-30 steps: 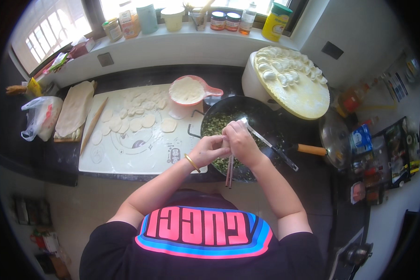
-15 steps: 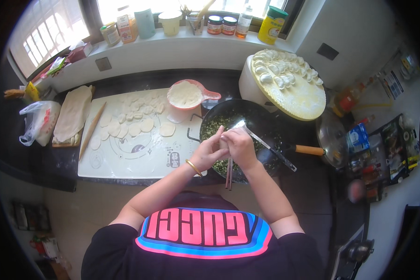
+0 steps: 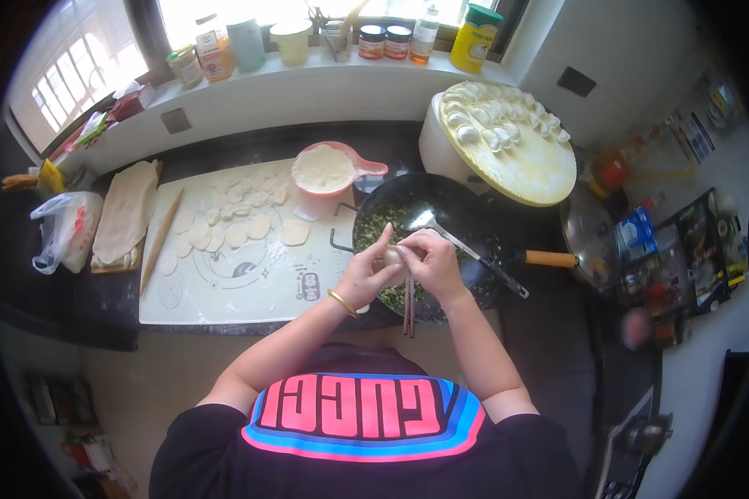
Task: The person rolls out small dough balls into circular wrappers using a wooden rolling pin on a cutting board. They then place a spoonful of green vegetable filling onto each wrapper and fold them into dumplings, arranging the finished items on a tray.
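There's the dark counter (image 3: 112, 299), pale mat (image 3: 208, 299) spread flat across it, plastic bag (image 3: 71, 229) at the left, black wok (image 3: 462, 201) to the right!

2 bare arms in view, both bent at the elbow, converging in front of the torso. Left forearm (image 3: 287, 345) slants up and right to the left wrist (image 3: 345, 295); right forearm (image 3: 484, 348) slants up and left to the right wrist (image 3: 453, 293). The 2 hands meet close together. Left hand (image 3: 364, 276): palm side turned toward the other, 1 finger extended upward, thumb stretched across below it. Right hand (image 3: 434, 259): back uppermost, fingers curled inward, thumb and fingertips drawn together in a pinch beside the left fingers.
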Available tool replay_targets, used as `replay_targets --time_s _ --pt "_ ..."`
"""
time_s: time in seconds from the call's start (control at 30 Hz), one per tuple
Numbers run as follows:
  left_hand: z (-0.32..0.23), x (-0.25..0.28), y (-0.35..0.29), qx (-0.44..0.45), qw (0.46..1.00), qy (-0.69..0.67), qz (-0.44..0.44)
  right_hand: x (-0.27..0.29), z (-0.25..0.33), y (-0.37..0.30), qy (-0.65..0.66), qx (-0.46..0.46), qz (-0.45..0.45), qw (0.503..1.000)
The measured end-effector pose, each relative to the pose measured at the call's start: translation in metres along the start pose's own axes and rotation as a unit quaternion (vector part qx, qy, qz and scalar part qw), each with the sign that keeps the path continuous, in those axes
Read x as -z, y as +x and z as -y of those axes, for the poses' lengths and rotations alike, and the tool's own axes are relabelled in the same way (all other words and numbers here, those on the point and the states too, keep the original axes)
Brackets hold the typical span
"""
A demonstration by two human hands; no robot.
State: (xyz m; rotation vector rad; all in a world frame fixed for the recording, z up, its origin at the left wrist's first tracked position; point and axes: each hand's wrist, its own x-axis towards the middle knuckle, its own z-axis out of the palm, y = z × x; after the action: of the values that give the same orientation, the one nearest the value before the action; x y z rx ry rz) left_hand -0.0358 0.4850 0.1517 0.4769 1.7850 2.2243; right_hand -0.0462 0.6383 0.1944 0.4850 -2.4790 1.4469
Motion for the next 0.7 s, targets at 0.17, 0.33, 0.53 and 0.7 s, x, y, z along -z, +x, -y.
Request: replay_targets --time_s 0.17,0.33,0.53,0.7 --pt "0.006 0.002 -0.001 0.012 0.997 0.081 0.017 -0.010 -0.006 -0.005 -0.064 0.100 -0.025 0.993" --pt "0.011 0.000 -0.003 -0.014 0.999 0.029 -0.004 0.003 -0.004 -0.012 0.030 -0.084 0.003 0.996" --pt "0.017 -0.001 -0.002 0.023 1.000 0.009 0.012 -0.010 -0.013 -0.011 -0.065 0.127 -0.062 0.988" --pt "0.016 -0.001 -0.003 -0.002 1.000 0.007 -0.003 0.000 -0.009 -0.018 0.019 -0.017 -0.018 1.000"
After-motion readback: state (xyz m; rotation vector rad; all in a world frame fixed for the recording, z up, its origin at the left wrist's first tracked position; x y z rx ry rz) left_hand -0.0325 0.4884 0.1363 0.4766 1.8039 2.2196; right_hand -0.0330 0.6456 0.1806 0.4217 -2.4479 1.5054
